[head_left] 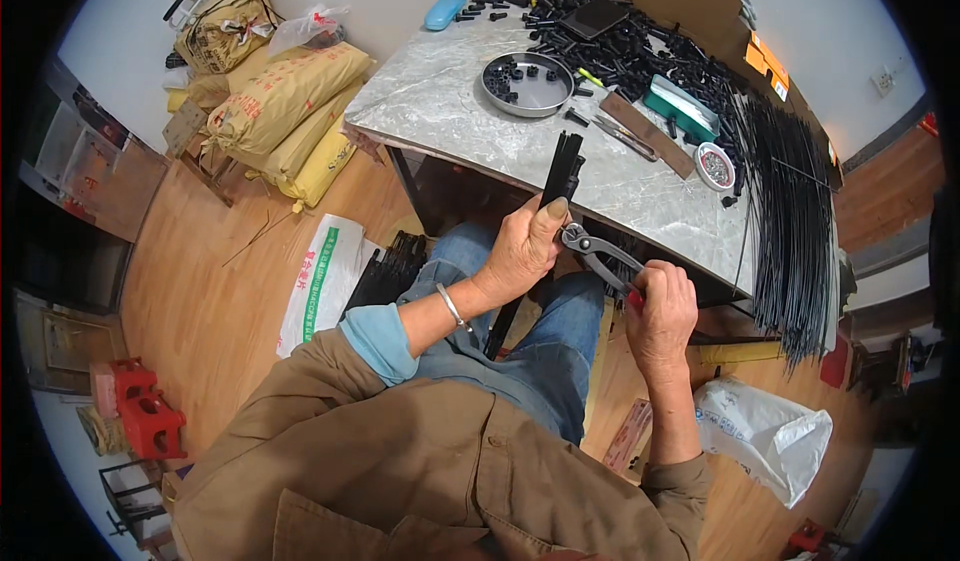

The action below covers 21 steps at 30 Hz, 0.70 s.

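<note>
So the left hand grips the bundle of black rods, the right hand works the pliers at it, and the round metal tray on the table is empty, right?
Not quite: the head view shows the round metal tray holds several small black parts. The rest stands: left hand grips the black rods, right hand works the pliers.

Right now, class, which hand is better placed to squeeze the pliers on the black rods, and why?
The right hand: it already grips the handles of the pliers, whose jaws sit at the black rods. The left hand is wrapped around the rods, steadying them.
</note>
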Available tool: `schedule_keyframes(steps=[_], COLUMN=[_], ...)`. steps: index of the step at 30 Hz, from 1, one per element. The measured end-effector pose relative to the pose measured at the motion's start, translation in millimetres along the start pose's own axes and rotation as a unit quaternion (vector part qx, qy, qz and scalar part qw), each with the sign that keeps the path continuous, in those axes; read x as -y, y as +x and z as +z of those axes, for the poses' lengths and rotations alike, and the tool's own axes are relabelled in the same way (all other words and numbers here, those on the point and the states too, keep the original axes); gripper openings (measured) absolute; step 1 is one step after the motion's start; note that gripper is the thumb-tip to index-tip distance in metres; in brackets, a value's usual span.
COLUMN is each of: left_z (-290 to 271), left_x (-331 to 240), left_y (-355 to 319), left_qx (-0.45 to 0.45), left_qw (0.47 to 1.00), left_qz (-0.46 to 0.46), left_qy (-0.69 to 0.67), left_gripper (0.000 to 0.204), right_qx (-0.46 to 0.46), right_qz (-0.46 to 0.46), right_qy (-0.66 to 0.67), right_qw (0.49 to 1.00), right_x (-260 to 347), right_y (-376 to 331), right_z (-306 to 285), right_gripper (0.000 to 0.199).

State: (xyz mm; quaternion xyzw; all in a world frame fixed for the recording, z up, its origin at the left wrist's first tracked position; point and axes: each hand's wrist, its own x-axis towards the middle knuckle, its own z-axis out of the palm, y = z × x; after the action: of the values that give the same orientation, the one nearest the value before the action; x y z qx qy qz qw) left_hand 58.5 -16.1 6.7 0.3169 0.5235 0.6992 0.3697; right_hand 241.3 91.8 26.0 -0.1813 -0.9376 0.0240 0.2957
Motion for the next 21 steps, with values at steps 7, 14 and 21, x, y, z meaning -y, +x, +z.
schedule_keyframes(steps=[7, 14, 21], left_z=[-4.2, 2.5, -0.3], left_x=[0.1, -1.4, -1.9], left_y=[-1.9, -4.8, -6.2], left_qx=[0.045, 0.047, 0.082], left_qw=[0.999, 0.999, 0.996], left_qz=[-0.005, 0.012, -0.015], left_qy=[0.019, 0.019, -0.011], left_gripper=[0.06, 0.064, 0.066], right_qx=[0.376, 0.372, 0.342], right_qz=[0.361, 0.244, 0.33], right_qy=[0.655, 0.484, 0.826], right_qw=[0.547, 0.753, 0.302], right_x=[20.5, 10.8, 16.0], right_y=[-9.6, -4.2, -41.0], right_z=[-20.2, -21.3, -12.1], right_gripper=[0.012, 0.023, 0.019])
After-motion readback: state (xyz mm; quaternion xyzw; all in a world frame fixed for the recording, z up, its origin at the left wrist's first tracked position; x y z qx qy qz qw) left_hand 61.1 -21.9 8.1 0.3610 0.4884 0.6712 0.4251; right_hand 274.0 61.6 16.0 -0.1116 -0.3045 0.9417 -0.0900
